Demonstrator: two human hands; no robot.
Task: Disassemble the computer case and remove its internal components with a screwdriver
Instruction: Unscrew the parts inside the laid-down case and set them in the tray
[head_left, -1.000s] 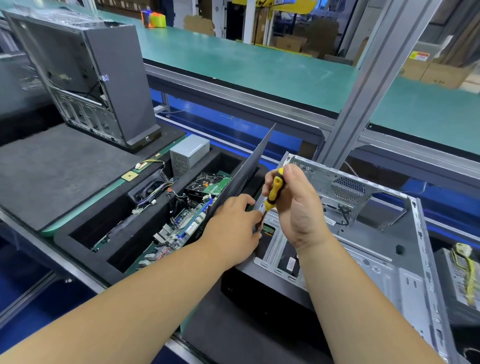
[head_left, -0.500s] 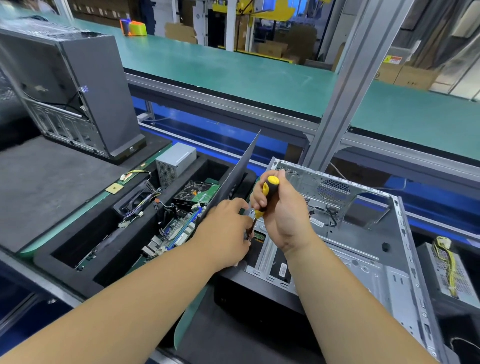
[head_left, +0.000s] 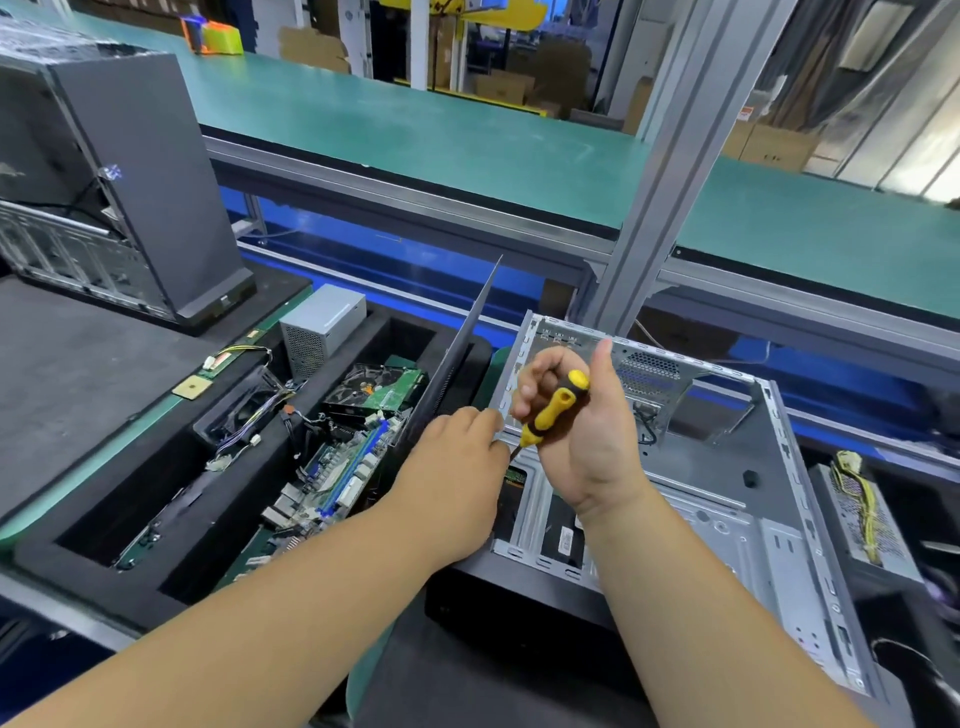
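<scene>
Fingers of the right hand (head_left: 587, 441) curl round the ribbed yellow-and-black handle of a screwdriver (head_left: 555, 408), thumb raised straight beside it; the thin dark shaft slants down and left to a tip hidden at the left hand (head_left: 457, 467). That hand's fingertips are bunched together at the tip, against the near-left corner of the case (head_left: 691, 499); whether they pinch anything cannot be told. The case, an open box of bare grey stamped steel with punched slots and a round-holed vent, lies on its side under both hands, its black plastic front facing the person. Just left of the left fingers a flat dark panel (head_left: 457, 353) stands on edge, tapering to a sharp point. Beyond it, a black foam tray (head_left: 67, 551) with rectangular wells holds a green circuit board (head_left: 343, 478), a drive (head_left: 376, 389), loose wires and a boxy silver power supply (head_left: 322, 325). Farther left stands a second, matte grey tower (head_left: 145, 182). Behind the hands runs a smooth green belt (head_left: 467, 135) framed in aluminium.
</scene>
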